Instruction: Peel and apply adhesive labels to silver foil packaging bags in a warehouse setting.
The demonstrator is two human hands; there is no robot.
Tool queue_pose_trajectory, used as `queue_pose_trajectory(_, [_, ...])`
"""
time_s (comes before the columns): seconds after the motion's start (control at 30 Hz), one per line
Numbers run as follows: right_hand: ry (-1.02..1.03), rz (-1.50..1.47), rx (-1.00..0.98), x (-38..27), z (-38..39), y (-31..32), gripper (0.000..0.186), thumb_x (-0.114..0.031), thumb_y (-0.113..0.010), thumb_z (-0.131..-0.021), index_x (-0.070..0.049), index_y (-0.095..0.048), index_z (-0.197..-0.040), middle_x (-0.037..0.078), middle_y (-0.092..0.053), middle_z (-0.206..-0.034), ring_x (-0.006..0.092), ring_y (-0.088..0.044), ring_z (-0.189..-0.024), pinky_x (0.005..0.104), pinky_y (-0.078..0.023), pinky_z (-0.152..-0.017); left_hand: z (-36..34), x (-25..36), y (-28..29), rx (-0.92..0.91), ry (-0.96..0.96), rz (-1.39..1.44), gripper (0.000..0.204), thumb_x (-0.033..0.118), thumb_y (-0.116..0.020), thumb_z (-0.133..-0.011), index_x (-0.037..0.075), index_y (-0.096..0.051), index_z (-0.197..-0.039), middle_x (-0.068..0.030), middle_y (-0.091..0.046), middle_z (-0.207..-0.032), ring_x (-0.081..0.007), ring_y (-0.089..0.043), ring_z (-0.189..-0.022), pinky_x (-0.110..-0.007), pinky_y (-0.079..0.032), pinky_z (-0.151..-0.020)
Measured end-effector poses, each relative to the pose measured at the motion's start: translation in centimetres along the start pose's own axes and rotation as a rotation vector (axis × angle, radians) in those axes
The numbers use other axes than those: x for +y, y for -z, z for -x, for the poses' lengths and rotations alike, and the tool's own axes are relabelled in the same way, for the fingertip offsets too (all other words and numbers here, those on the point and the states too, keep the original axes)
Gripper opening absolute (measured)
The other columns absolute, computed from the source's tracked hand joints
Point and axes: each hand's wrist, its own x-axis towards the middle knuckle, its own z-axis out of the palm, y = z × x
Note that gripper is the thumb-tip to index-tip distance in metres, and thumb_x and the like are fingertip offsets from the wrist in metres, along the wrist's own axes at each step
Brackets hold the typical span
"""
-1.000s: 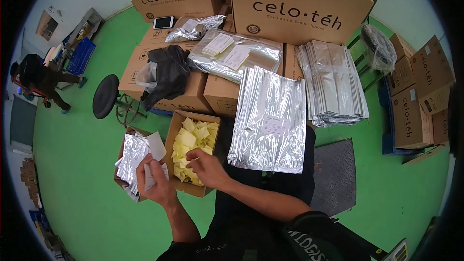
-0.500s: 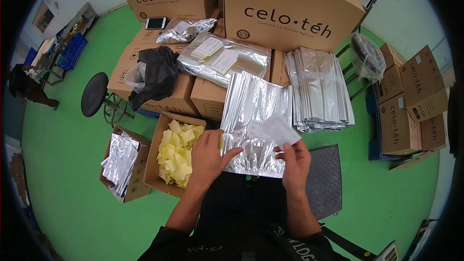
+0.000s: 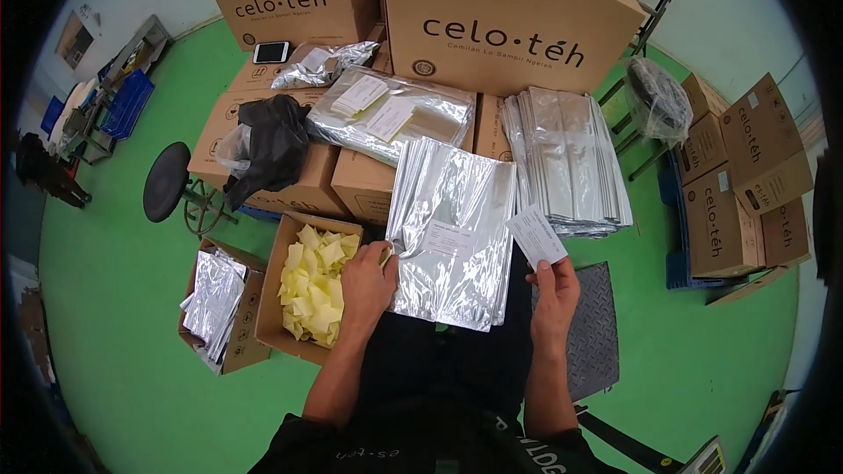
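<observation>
My right hand [image 3: 555, 294] pinches a white printed label [image 3: 536, 236] by its lower edge, to the right of a stack of silver foil pouches [image 3: 452, 184] on my lap. The top pouch carries a similar white label [image 3: 449, 239] at its middle. My left hand [image 3: 367, 279] is closed at the stack's left edge, beside an open carton [image 3: 274, 303] of yellow paper slips [image 3: 313, 276]. A hint of yellow shows at its fingertips, but what they hold is too small to make out.
More foil pouches [image 3: 569, 158] are piled at the right. Ahead, a flat foil bag [image 3: 439, 114] bears two label stacks [image 3: 389, 118], near a black plastic bag [image 3: 272, 145] and a phone [image 3: 271, 53]. Another carton [image 3: 241, 325] of foil pouches stands at the left, near a stool [image 3: 167, 183].
My right hand has moved slightly right and down with the label, which is now turned and off the pouches. My left hand's fingers have closed in at the pouch edge. The view has shifted a little.
</observation>
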Motion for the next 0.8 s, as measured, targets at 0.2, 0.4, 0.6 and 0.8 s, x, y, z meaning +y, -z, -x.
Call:
queue_pose_trajectory(0.2, [0.011, 0.026, -0.008, 0.4, -0.1, -0.1, 0.025, -0.012, -0.058, -0.099, 0.003, -0.06, -0.119, 0.007, -0.066, -0.111, 0.0096, -0.059, -0.094, 0.0244, -0.047, -0.077, 0.3, -0.7, 0.9, 0.1, -0.005, 0.303, 0.023, 0.008, -0.067, -0.088, -0.001, -0.066, -0.11, -0.0216, -0.068, -0.101, -0.034, -0.068, -0.092, -0.037, -0.052, -0.083])
queue_pose_trajectory(0.4, [-0.011, 0.084, 0.054, 0.5, -0.9, 0.3, 0.024, -0.015, -0.058, -0.099, 0.001, -0.063, -0.115, 0.005, -0.067, -0.099, 0.0082, -0.059, -0.081, 0.0233, -0.047, -0.066, 0.9, -3.7, 5.3, 0.181, 0.167, 0.747, 0.01, 0.01, -0.064, -0.095, 0.002, -0.064, -0.1, 0.0027, -0.056, -0.083, -0.0031, -0.049, -0.073, -0.019, -0.04, -0.06])
queue_pose_trajectory(0.6, [-0.257, 0.192, -0.142, 1.4, -3.3, -3.4, 0.018, -0.014, -0.064, -0.096, 0.003, -0.067, -0.102, 0.001, -0.064, -0.075, 0.0049, -0.052, -0.058, 0.0199, -0.038, -0.047, 2.1, -12.0, 10.8, 0.571, 0.258, 0.958, 0.019, 0.011, -0.062, -0.097, 0.0, -0.061, -0.112, -0.0013, -0.06, -0.094, -0.0102, -0.056, -0.085, -0.025, -0.047, -0.078])
queue_pose_trajectory(0.8, [-0.287, 0.293, -0.297, 3.4, -5.3, -6.7, 0.024, -0.016, -0.066, -0.092, 0.007, -0.067, -0.09, 0.008, -0.067, -0.07, 0.0102, -0.06, -0.058, 0.0262, -0.046, -0.053, 5.5, -20.8, 15.1, 0.686, 0.272, 0.959, 0.032, 0.019, -0.058, -0.1, -0.002, -0.057, -0.124, -0.0104, -0.063, -0.115, -0.0187, -0.062, -0.101, -0.033, -0.052, -0.087])
